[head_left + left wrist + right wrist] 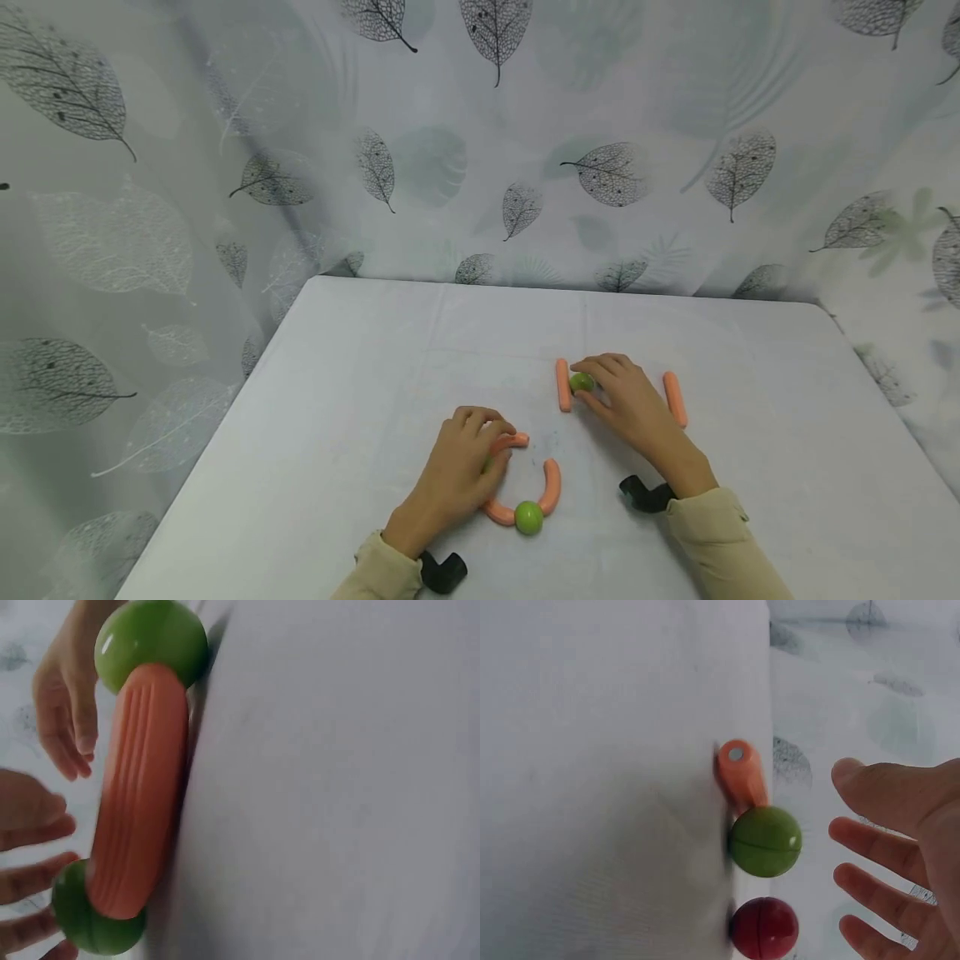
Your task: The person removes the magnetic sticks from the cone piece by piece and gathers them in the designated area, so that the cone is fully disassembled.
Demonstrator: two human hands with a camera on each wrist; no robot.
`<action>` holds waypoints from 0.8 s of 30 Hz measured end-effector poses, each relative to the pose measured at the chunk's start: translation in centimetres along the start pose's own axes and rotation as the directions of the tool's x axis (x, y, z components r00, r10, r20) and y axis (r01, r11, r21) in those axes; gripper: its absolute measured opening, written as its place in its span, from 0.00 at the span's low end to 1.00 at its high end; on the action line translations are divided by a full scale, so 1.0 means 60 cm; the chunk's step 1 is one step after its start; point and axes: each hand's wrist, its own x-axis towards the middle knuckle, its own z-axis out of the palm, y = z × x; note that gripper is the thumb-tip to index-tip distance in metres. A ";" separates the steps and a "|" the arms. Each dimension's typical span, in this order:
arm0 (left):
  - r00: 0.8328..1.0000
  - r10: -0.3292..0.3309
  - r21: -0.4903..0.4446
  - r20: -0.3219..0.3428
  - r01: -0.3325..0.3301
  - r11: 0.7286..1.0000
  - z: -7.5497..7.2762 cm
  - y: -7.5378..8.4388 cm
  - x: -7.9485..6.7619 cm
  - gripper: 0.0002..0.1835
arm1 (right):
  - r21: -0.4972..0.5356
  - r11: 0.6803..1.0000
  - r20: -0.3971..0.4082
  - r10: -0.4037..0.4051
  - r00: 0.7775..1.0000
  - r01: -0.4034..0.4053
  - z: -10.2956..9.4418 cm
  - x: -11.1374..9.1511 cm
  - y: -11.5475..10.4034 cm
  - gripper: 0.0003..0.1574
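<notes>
On the white table my left hand (457, 458) bends over a partial ring of curved orange magnetic sticks (552, 485) and green balls (528, 517). In the left wrist view, a ridged curved stick (142, 787) joins an upper green ball (154, 641) to a lower green ball (97, 911). My left fingers (26, 881) are spread, their tips right at the lower ball. My right hand (630, 404) reaches over another green ball (765, 841), thumb and fingers apart. That ball meets a straight orange stick (563, 385). Beside it lies a red ball (765, 928), hidden in the head view.
Another straight orange stick (675, 400) lies to the right of my right hand. Dark wrist devices (444, 573) are worn at both wrists. A leaf-print curtain (540, 167) hangs behind the table (360, 333) and along its sides.
</notes>
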 end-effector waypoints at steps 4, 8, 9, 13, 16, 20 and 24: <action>0.990 0.122 0.090 0.072 -0.128 0.988 -0.016 0.004 -0.006 0.11 | 0.051 0.995 -0.032 -0.084 0.996 0.086 -0.008 -0.012 -0.013 0.24; 0.965 0.223 0.121 0.136 -0.239 0.963 -0.031 0.009 -0.015 0.11 | 0.079 0.983 -0.040 -0.160 0.986 0.163 -0.014 -0.028 -0.026 0.25; 0.957 0.251 0.126 0.143 -0.269 0.955 -0.033 0.009 -0.017 0.10 | 0.088 0.980 -0.038 -0.178 0.983 0.180 -0.016 -0.032 -0.029 0.26; 0.918 0.356 0.119 0.173 -0.378 0.918 -0.041 0.008 -0.021 0.10 | 0.157 0.957 -0.016 -0.246 0.969 0.246 -0.018 -0.052 -0.041 0.32; 0.890 0.412 0.115 0.198 -0.438 0.891 -0.042 0.006 -0.022 0.11 | 0.243 0.930 0.027 -0.292 0.956 0.277 -0.016 -0.067 -0.049 0.32; 0.861 0.462 0.126 0.213 -0.493 0.861 -0.043 0.003 -0.022 0.12 | 0.332 0.896 0.100 -0.346 0.933 0.296 -0.004 -0.081 -0.056 0.28; 0.841 0.486 0.120 0.239 -0.522 0.844 -0.044 0.000 -0.020 0.12 | 0.363 0.866 0.132 -0.412 0.901 0.343 0.010 -0.089 -0.057 0.25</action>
